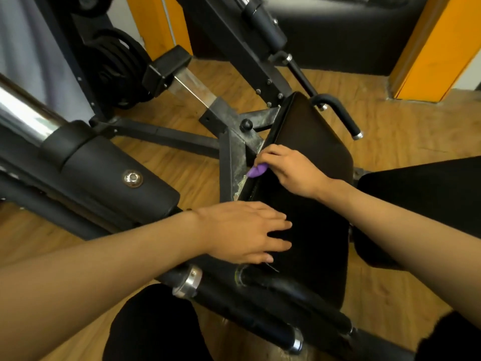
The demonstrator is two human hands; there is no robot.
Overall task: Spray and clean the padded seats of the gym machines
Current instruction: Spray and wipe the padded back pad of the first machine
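On the black padded seat (pixel 312 204), the right hand (pixel 289 170) bunches a purple cloth (pixel 257 171) at the far-left edge — the left hand (pixel 242 230) lies flat, bracing. Best to wipe firmly along that seam.

2 hands show, the left hand (pixel 242 230) and the right hand (pixel 289 170). 1 padded seat (pixel 317 204). 1 purple cloth (pixel 256 171). 2 orange posts, the left post (pixel 156 24) and the right post (pixel 437 48). 1 stack of weight plates (pixel 114 66). 1 curved handle (pixel 338 113). 1 round black knob (pixel 246 124). 1 chrome bolt (pixel 133 178). 2 black bars (pixel 242 319) lie side by side at the bottom.
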